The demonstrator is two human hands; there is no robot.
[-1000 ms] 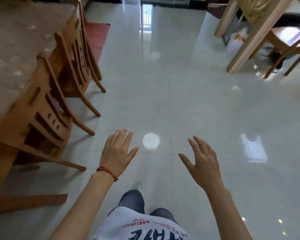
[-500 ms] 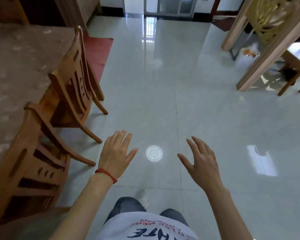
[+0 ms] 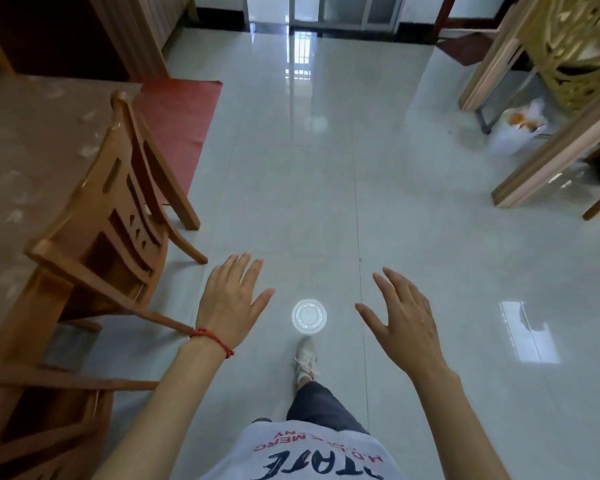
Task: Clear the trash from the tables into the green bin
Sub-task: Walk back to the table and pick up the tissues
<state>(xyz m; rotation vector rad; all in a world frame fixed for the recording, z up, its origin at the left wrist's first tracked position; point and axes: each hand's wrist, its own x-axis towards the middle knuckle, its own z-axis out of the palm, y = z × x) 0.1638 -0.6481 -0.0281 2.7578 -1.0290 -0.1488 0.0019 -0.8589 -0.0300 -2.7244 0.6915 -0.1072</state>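
Observation:
My left hand [image 3: 231, 301], with a red string on its wrist, is held out over the glossy floor, fingers spread and empty. My right hand [image 3: 404, 317] is beside it, also open and holding nothing. No green bin is in view. A table with a pinkish cover [image 3: 32, 140] stands at the left; pale flecks mark its top, and I cannot tell whether they are scraps or pattern. A white plastic bag [image 3: 515, 131] with orange things in it sits on the floor under the right-hand table.
Two wooden chairs [image 3: 118, 216] are pushed against the left table. A red mat [image 3: 177, 112] lies beyond them. A pale wooden table's legs [image 3: 548, 161] stand at the right. Glass doors [image 3: 326, 8] are at the far end. A round light reflection [image 3: 309, 315] glints between my hands.
I have walked forward: the chairs and left table slid toward me and to the lower left, the far doors came into view, and one white shoe now steps ahead. Both hands stay open.

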